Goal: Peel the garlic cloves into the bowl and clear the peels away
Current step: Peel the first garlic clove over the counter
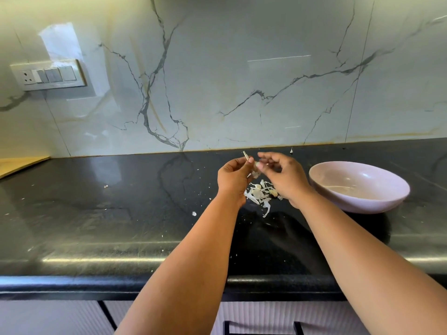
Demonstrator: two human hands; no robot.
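Across the glossy black stone desk (96, 213) I see a smooth, round lilac bowl (358, 187) to the right; my left hand (233, 176) and right hand (283, 175) together pinch a garlic clove (255, 168) above papery, curled white peels (260, 194).

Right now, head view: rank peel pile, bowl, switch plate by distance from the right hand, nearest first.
From the right hand:
1. Peel pile: on the counter just below the hand, between the two wrists.
2. Bowl: on the counter to the hand's right, apart from it.
3. Switch plate: on the wall, far left and high up.
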